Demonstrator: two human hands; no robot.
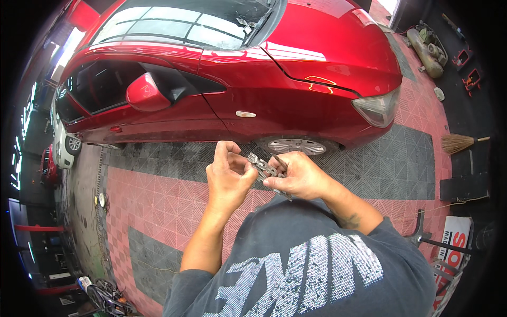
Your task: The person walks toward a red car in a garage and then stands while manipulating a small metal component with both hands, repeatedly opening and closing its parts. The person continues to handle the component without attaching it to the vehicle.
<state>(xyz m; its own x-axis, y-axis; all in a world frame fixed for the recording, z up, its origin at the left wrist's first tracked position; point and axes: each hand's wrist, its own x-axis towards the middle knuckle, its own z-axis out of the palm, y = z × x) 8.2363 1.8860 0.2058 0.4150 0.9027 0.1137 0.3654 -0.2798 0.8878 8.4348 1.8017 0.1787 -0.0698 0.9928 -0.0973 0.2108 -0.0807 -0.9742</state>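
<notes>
My right hand (303, 175) is wrapped round a pair of grey metal pliers (262, 166), in front of my chest. Their jaws point up and to the left, and part of a handle sticks out below my right thumb. Close beside the jaws is my left hand (228, 173), its fingers curled in and the thumb bent toward them. Whatever its fingertips may pinch is too small or too hidden to make out. Beyond both hands stands a red car (243, 100), with its front wheel (297, 145) just past the right hand.
Red and dark grey floor tiles (158, 198) lie underfoot. A straw broom (458, 142) and an air compressor (426, 55) are along the right wall. A metal stand (421, 232) is at the lower right. A white car (64, 142) stands at the far left.
</notes>
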